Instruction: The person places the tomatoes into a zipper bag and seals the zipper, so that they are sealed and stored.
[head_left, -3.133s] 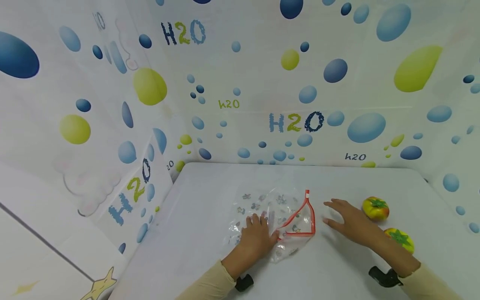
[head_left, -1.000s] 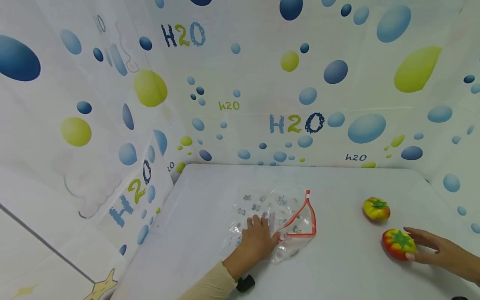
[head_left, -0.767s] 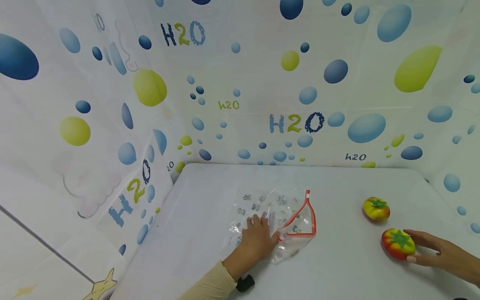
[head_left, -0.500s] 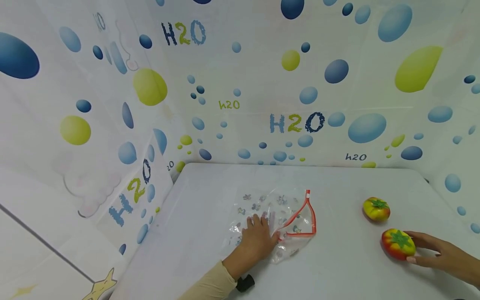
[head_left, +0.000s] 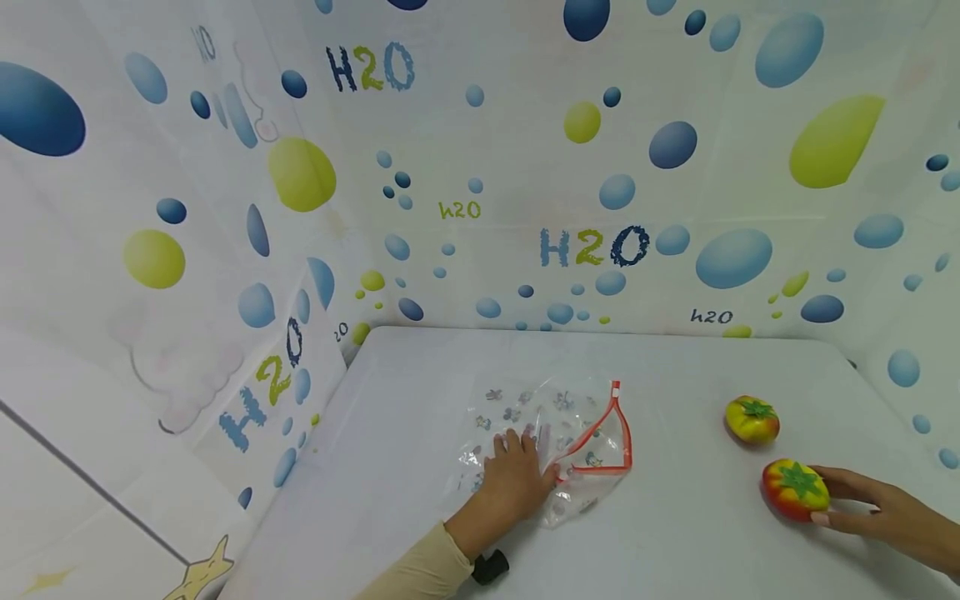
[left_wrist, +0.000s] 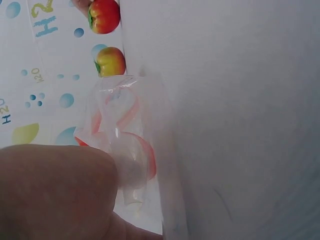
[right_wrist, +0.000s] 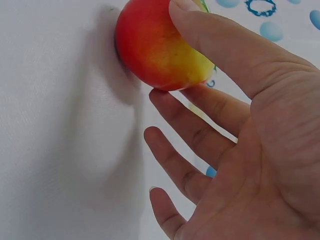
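Observation:
My left hand (head_left: 512,483) rests with fingers extended on a clear plastic zip bag (head_left: 558,400) printed with small figures. Its red-edged opening is to the right. In the left wrist view, the thumb side of that hand covers part of the bag (left_wrist: 132,165). At the right, my right hand (head_left: 885,510) pinches a red and yellow toy persimmon (head_left: 795,490) with a green leafy top. The right wrist view has the thumb on one side of this persimmon (right_wrist: 155,45) and fingertips on the other. The remaining fingers are spread.
A second, yellower toy persimmon (head_left: 752,419) lies just behind the first on the white table (head_left: 420,375). A patterned curtain (head_left: 510,150) rises at the table's back edge and left side. A black wrist camera (head_left: 491,567) sits under the left wrist.
From near the bag, my right hand has moved right to the nearer persimmon and its fingers are now on it. Over the last second it has barely shifted. The left hand stays on the bag.

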